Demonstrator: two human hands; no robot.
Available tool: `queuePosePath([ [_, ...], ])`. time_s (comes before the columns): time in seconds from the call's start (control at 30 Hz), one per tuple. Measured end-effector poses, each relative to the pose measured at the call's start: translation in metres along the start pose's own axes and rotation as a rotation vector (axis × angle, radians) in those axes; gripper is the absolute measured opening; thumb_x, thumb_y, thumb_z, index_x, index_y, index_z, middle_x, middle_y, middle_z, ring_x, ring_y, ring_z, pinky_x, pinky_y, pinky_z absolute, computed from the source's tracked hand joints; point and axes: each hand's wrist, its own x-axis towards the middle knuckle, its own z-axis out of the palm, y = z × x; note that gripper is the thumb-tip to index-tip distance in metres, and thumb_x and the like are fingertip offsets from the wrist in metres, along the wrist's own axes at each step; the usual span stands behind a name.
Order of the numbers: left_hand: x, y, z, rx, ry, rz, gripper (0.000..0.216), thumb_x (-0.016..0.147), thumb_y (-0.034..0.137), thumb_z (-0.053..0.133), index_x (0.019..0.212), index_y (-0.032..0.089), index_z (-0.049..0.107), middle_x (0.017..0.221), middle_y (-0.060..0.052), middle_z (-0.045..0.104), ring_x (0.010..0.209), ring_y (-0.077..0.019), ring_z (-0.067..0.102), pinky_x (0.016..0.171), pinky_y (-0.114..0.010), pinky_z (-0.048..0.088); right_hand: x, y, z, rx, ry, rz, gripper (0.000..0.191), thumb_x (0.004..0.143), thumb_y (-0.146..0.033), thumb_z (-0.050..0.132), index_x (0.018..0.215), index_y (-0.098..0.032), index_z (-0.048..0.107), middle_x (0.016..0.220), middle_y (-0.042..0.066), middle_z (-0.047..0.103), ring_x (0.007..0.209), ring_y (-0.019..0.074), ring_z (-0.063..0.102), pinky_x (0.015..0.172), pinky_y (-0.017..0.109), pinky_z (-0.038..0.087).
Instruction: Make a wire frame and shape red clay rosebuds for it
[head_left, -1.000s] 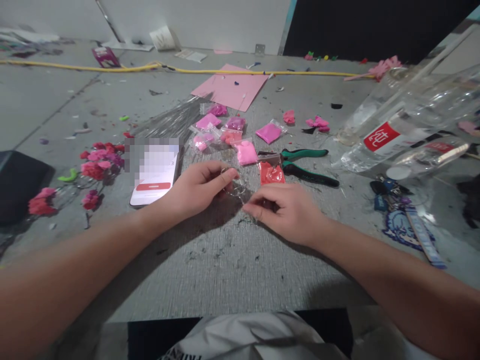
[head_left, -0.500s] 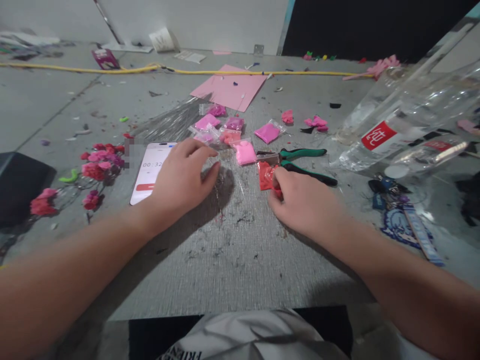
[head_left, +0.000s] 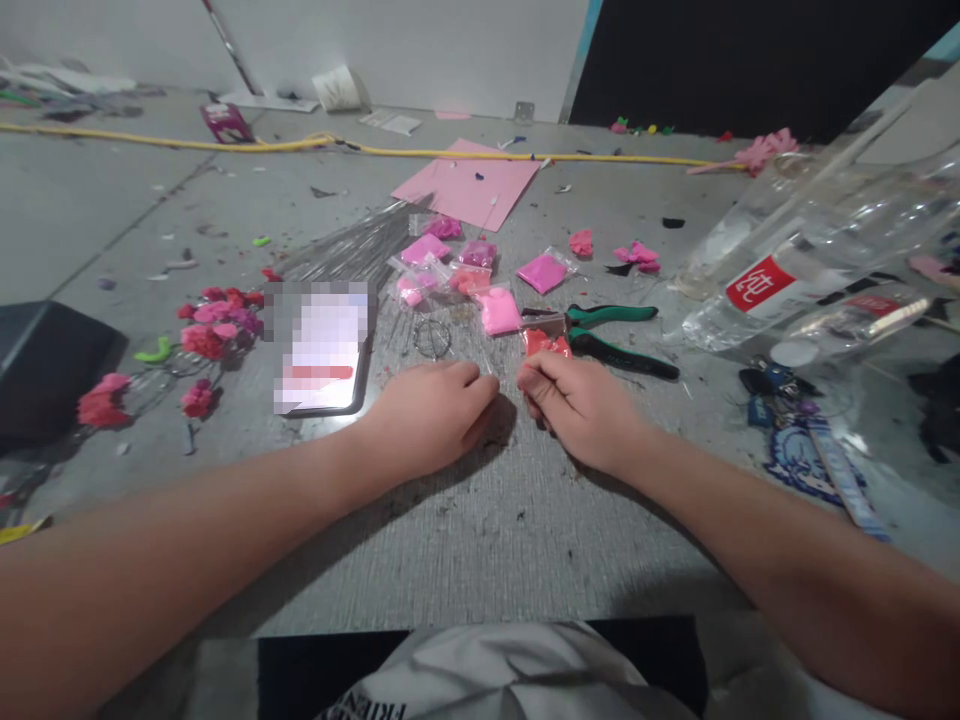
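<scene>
Both my hands rest on the grey table, side by side, with their fingers curled under. My left hand [head_left: 433, 408] is closed just below a small coil of thin wire [head_left: 433, 338]. My right hand [head_left: 576, 402] is closed too, its knuckles right under a small red bag [head_left: 545, 343]. What either hand holds, if anything, is hidden by the fingers. Green-handled pliers [head_left: 615, 335] lie just beyond the right hand. Several small bags of pink material [head_left: 497, 310] lie behind the coil.
A phone [head_left: 322, 350] lies left of my left hand, with pink and red handmade flowers [head_left: 210, 335] beyond it. A clear plastic bottle [head_left: 810, 260] lies at the right above a bunch of keys [head_left: 780, 385]. A pink sheet [head_left: 469, 185] and a yellow cord [head_left: 225, 143] are further back.
Both hands drew back toward me and closed side by side. The left came away from the pink bags and the right from the red bag. The wire coil now lies uncovered.
</scene>
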Motion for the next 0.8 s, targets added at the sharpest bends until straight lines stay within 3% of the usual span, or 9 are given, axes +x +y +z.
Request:
queuePosePath([
  [0.1,0.001,-0.002,-0.001,0.041,0.032,-0.007,0.024,0.103,0.031,0.049,0.097,0.017,0.068,0.085,-0.009,0.067,0.074,-0.0271,0.066,0.056,-0.037,0.036,0.002,0.005,0.002,0.067,-0.012,0.003,0.038,0.11,-0.042,0.044,0.08,-0.02,0.053,0.066,-0.002,0.061,0.059,0.0117,0.058,0.062,0.029,0.041],
  [0.27,0.0,0.001,-0.001,0.068,0.068,-0.027,0.024,0.103,0.031,0.049,0.094,0.017,0.067,0.085,-0.008,0.067,0.077,-0.0279,0.067,0.062,-0.039,0.044,0.011,0.021,0.005,0.364,0.055,0.098,0.017,0.103,-0.034,0.059,0.1,-0.018,0.065,0.084,0.002,0.071,0.066,0.0127,0.067,0.058,0.027,0.052],
  [0.43,0.001,-0.002,0.002,0.024,0.061,-0.017,0.027,0.104,0.032,0.047,0.095,0.017,0.067,0.088,-0.008,0.067,0.082,-0.028,0.068,0.067,-0.04,0.047,0.022,0.03,0.002,0.484,0.115,0.137,0.027,0.098,-0.03,0.064,0.12,-0.018,0.075,0.091,0.005,0.075,0.067,0.0128,0.069,0.063,0.03,0.061],
  [0.6,0.002,-0.006,0.004,-0.062,0.125,-0.008,0.026,0.103,0.032,0.05,0.094,0.016,0.069,0.088,-0.009,0.067,0.079,-0.0255,0.066,0.068,-0.038,0.047,0.018,0.025,0.001,0.48,0.11,0.144,0.026,0.09,-0.038,0.076,0.103,-0.016,0.078,0.076,0.004,0.075,0.062,0.0152,0.069,0.06,0.031,0.06],
  [0.7,-0.001,-0.001,-0.001,-0.335,0.257,0.032,0.024,0.103,0.03,0.052,0.095,0.014,0.068,0.087,-0.007,0.067,0.078,-0.0195,0.063,0.069,-0.033,0.048,0.01,0.017,0.0,0.461,0.074,0.112,0.031,0.086,-0.046,0.082,0.093,-0.017,0.074,0.064,0.0,0.07,0.055,0.0145,0.066,0.054,0.027,0.054],
  [0.8,-0.006,0.009,-0.009,-0.647,0.317,0.033,0.024,0.103,0.03,0.055,0.091,0.013,0.066,0.076,-0.002,0.064,0.066,-0.0124,0.056,0.062,-0.027,0.043,0.002,0.009,-0.003,0.262,0.108,-0.056,0.038,0.087,-0.052,0.081,0.08,-0.017,0.069,0.06,-0.002,0.066,0.053,0.0115,0.06,0.052,0.024,0.043],
])
